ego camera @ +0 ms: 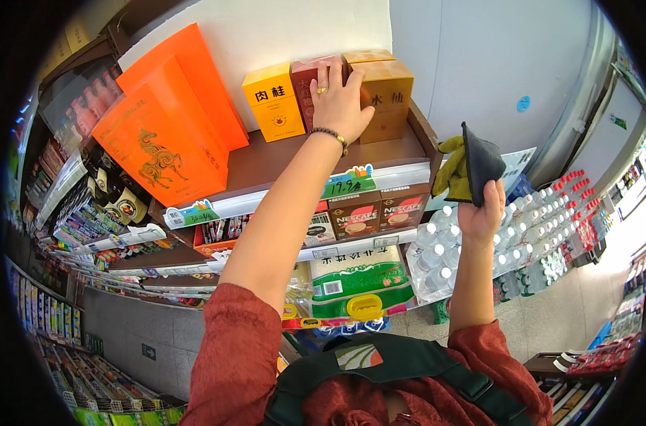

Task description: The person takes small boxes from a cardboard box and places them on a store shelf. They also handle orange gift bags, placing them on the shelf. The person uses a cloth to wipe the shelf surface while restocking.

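Observation:
My left hand (342, 101), wearing a ring and a beaded bracelet, reaches over the top shelf with its fingers spread. Its fingertips are at the front of a dark red box (304, 90), and its thumb side lies before a brown-gold box (389, 106). Whether it presses on either box is hard to see. To its left stands a yellow box (276, 109); another gold box (369, 55) is behind the brown-gold one. Raised at the right, my right hand (481, 215) grips a folded cloth (482, 165), dark grey on one side and olive on the other.
Orange gift bags (166, 141) lean at the shelf's left. Below the price rail (392, 178) sit coffee boxes (355, 218) and a rice bag (355, 271). Many water bottles (437, 261) stand at the right, beside a white wall panel (477, 64). Bottles of liquor (123, 205) crowd the left shelves.

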{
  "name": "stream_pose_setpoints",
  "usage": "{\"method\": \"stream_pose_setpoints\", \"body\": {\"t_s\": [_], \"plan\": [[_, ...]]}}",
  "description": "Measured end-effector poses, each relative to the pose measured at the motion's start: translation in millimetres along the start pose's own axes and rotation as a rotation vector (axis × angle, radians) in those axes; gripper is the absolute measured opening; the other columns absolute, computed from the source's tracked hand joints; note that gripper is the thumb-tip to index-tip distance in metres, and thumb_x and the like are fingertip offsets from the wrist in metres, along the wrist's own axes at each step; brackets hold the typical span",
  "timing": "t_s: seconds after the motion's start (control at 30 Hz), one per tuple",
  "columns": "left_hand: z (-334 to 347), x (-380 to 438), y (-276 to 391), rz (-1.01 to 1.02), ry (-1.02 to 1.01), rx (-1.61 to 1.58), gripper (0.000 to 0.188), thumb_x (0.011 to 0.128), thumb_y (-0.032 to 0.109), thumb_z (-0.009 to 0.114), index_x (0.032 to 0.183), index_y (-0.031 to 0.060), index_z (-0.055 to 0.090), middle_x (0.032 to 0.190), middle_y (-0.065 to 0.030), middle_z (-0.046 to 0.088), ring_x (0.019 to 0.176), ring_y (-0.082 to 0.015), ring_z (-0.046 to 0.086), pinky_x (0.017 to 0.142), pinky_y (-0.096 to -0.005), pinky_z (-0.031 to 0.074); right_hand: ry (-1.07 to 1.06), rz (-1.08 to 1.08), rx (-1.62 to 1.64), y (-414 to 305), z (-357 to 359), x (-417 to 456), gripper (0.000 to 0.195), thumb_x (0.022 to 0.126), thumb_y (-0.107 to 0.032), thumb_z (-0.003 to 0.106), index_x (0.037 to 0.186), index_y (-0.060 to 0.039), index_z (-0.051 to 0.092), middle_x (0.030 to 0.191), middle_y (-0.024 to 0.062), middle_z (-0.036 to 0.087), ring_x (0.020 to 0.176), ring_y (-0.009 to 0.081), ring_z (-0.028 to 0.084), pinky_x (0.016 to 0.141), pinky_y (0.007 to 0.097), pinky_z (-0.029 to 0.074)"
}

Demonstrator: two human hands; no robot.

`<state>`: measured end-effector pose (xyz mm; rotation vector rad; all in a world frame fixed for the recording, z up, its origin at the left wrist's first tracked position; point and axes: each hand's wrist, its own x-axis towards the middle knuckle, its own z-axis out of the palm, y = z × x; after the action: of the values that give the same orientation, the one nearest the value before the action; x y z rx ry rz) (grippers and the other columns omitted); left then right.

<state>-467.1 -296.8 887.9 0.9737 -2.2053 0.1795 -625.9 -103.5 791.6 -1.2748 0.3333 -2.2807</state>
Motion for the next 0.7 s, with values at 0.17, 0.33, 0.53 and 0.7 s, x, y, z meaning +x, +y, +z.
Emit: {"method": "stream_pose_setpoints", "body": {"t_s": [0.17, 0.33, 0.53, 0.7], "plan": [[9, -18, -9, 0.307, 0.223, -0.527, 0.068, 0.057, 0.012, 0.08, 0.111, 0.007, 0.038, 0.129, -0.0221, 0.036, 0.123, -0.0399, 0.034, 0.101, -0.0422, 0.032, 0.071, 0.016, -0.215, 28, 10, 37, 0.036, 0.089, -0.009, 0.048, 0.12, 0.0099, 0.047, 0.121, 0.013, 0.051, 0.113, 0.0214, 0.047, 0.098, 0.0323, 0.034], [-27, -38, 19, 0.155, 0.139, -0.722, 0.065, 0.063, 0.01, 0.072, 0.118, 0.0035, 0.039, 0.11, -0.0202, 0.054, 0.1, -0.033, 0.056, 0.084, -0.039, 0.045, -0.266, -0.312, -1.331, 42, 65, 54, 0.028, 0.089, -0.01, 0.049, 0.107, 0.0096, 0.058, 0.116, 0.0168, 0.055, 0.105, 0.024, 0.052, 0.096, 0.0328, 0.035], [-100, -166, 12, 0.064, 0.587, -0.639, 0.049, 0.066, 0.015, 0.064, 0.11, 0.0004, 0.049, 0.104, -0.0151, 0.054, 0.1, -0.0337, 0.05, 0.09, -0.0402, 0.037, -0.585, -0.352, -1.043, 35, 151, -28, 0.041, 0.089, -0.026, 0.045, 0.101, 0.0102, 0.059, 0.109, 0.0213, 0.059, 0.105, 0.0298, 0.055, 0.096, 0.0386, 0.037], [-150, -310, -35, -0.235, 0.541, -0.421, 0.057, 0.06, 0.004, 0.07, 0.112, -0.0009, 0.049, 0.107, -0.0168, 0.052, 0.101, -0.0356, 0.05, 0.09, -0.0411, 0.038, -0.527, 0.153, -0.809, 94, 194, -93, 0.06, 0.09, -0.042, 0.038, 0.115, 0.0109, 0.05, 0.116, 0.0187, 0.053, 0.108, 0.0282, 0.051, 0.096, 0.0381, 0.036]]}}
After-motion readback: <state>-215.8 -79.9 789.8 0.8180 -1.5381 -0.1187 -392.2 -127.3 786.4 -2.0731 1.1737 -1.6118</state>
